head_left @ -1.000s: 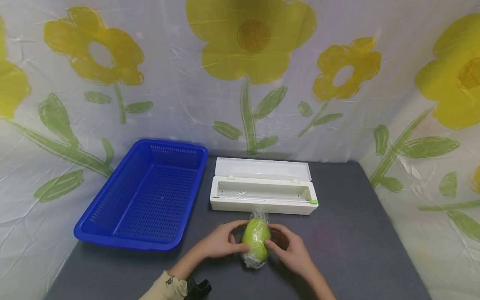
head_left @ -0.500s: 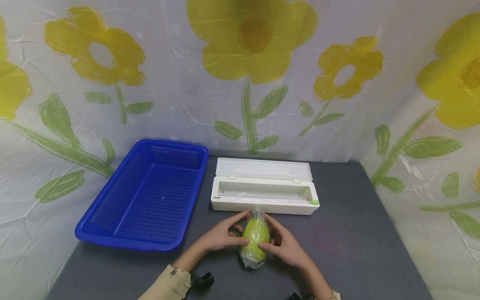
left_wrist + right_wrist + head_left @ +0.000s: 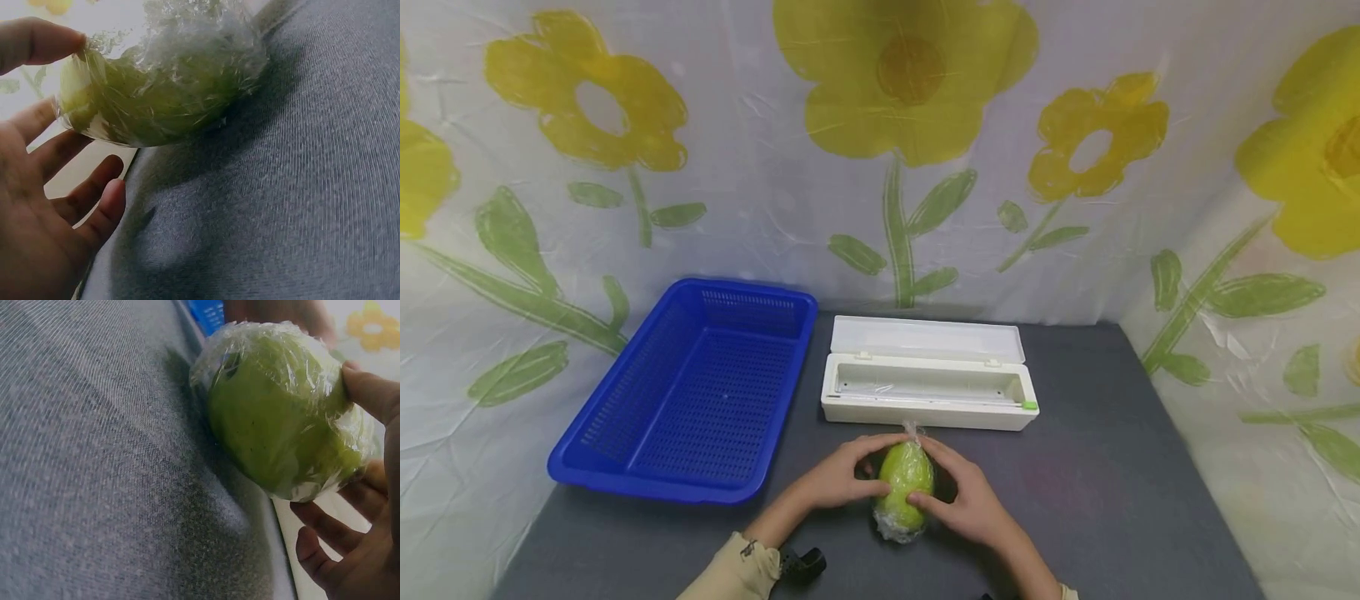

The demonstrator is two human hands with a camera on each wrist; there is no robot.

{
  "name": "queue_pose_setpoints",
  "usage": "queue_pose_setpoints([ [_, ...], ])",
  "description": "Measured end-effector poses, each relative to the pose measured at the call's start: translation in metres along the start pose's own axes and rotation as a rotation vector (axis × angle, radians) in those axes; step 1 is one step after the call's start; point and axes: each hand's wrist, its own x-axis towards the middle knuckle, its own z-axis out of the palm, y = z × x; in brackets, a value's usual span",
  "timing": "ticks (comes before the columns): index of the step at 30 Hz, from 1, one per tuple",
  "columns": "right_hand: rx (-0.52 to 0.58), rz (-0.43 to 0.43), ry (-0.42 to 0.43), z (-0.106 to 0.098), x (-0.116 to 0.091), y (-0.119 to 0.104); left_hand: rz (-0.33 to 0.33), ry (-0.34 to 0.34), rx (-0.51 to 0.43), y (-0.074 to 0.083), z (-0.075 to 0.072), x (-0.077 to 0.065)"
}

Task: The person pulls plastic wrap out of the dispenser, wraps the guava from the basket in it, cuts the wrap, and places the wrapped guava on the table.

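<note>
A yellow-green fruit (image 3: 907, 477) wrapped in clear cling film is held between both hands, low in the middle of the head view. My left hand (image 3: 841, 477) grips its left side, thumb on the near part and index finger at the far end. From the right, my right hand (image 3: 968, 498) holds it, thumb on top and index fingertip meeting the film at the far tip. In the left wrist view, crumpled film bunches over one end of the fruit (image 3: 156, 103). Film also hugs the fruit (image 3: 269, 419) in the right wrist view. The exact kind of fruit is unclear.
Just beyond the hands lies a white cling film dispenser (image 3: 928, 412) with its lid (image 3: 925, 337) raised. To the left stands a blue perforated basket (image 3: 658, 486). The grey table (image 3: 1105, 467) meets a flower-patterned curtain (image 3: 760, 208) at the back.
The fingers of both hands have closed in around the fruit's far end, and the film there is drawn into a narrower tuft. The fruit has shifted slightly toward the person and left.
</note>
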Motion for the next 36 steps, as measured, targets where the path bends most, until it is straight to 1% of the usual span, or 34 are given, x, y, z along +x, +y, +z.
queue_pose_setpoints([
  [6, 0.016, 0.017, -0.026, 0.002, -0.002, -0.003, -0.037, -0.027, 0.022, 0.006, -0.002, -0.004],
  [12, 0.022, 0.032, -0.021, 0.002, -0.003, -0.004, -0.033, -0.038, 0.039, 0.003, -0.001, -0.004],
  [15, 0.001, 0.039, -0.016, 0.002, -0.003, -0.005, -0.038, -0.047, 0.039, 0.003, -0.001, -0.003],
  [18, -0.041, 0.029, -0.003, 0.001, -0.002, -0.006, -0.044, -0.043, 0.033, 0.002, -0.002, -0.003],
  [20, -0.071, 0.013, 0.006, 0.0, -0.001, -0.007, -0.026, -0.033, 0.042, 0.001, -0.004, -0.002],
  [22, -0.098, -0.012, 0.008, -0.001, 0.001, -0.009, 0.011, -0.024, 0.078, -0.001, -0.005, -0.002],
  [25, -0.131, -0.043, 0.003, -0.002, 0.002, -0.012, 0.052, -0.028, 0.112, -0.001, -0.006, -0.001],
  [26, -0.146, -0.051, 0.001, -0.002, 0.002, -0.013, 0.057, -0.032, 0.12, 0.0, -0.007, -0.001],
  [29, -0.169, -0.052, -0.007, -0.002, 0.002, -0.015, 0.056, -0.049, 0.127, 0.005, -0.009, 0.0],
  [33, -0.171, -0.019, -0.011, -0.002, 0.001, -0.016, 0.05, -0.063, 0.177, 0.01, -0.012, 0.002],
  [36, -0.172, 0.0, -0.008, -0.001, 0.0, -0.016, 0.025, -0.076, 0.196, 0.011, -0.013, 0.003],
])
